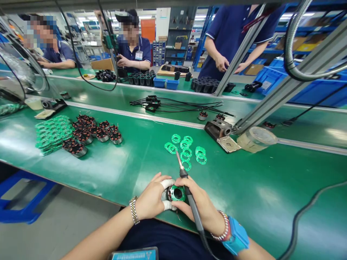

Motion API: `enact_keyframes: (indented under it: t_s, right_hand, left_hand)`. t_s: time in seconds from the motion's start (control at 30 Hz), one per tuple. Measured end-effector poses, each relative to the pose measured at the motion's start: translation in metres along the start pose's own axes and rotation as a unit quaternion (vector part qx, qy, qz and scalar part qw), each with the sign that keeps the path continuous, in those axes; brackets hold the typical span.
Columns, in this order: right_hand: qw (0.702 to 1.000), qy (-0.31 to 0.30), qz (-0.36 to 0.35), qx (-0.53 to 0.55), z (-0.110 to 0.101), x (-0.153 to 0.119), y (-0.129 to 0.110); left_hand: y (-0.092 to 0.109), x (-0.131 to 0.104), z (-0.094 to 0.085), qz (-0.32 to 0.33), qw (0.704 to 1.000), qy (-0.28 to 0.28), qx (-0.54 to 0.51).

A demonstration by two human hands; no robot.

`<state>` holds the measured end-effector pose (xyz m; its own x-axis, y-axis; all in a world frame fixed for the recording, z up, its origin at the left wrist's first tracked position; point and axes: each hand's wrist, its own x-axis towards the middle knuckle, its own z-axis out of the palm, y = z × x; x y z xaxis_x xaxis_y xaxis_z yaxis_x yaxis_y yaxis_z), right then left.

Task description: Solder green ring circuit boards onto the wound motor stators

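**Inspector:** State of the hands?

**Assistant:** Left hand [151, 198] is curled around a small round motor stator [176, 194], taped fingertips pressed to its side. Right hand [202, 207] is closed on the same stator from the other side and also grips a soldering iron [189, 196], whose tip points up and away from the part.

**Inspector:** Location of the stator?

**Assistant:** Held between both hands, at the near edge of the green bench [257, 187].

**Inspector:** Surroundings, relative to the stator?

**Assistant:** Just beyond it, loose green ring boards [185, 148]. Farther beyond and right, an iron stand [219, 130] and a clear lidded tub [256, 138]. Well to the left, wound stators [93, 133] beside a heap of green boards [51, 134]. Across the bench, other people at work.
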<state>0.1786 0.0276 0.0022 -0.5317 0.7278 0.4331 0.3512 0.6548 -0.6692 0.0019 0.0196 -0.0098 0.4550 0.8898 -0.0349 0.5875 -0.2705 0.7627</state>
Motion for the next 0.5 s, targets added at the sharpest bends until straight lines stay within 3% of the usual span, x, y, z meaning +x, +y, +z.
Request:
enact_keyframes:
  t_s: [0.5]
  right_hand:
    - [0.996, -0.053, -0.066, 0.003, -0.006, 0.009, 0.005]
  left_hand:
    - [0.008, 0.001, -0.003, 0.012, 1.0, -0.004, 0.003]
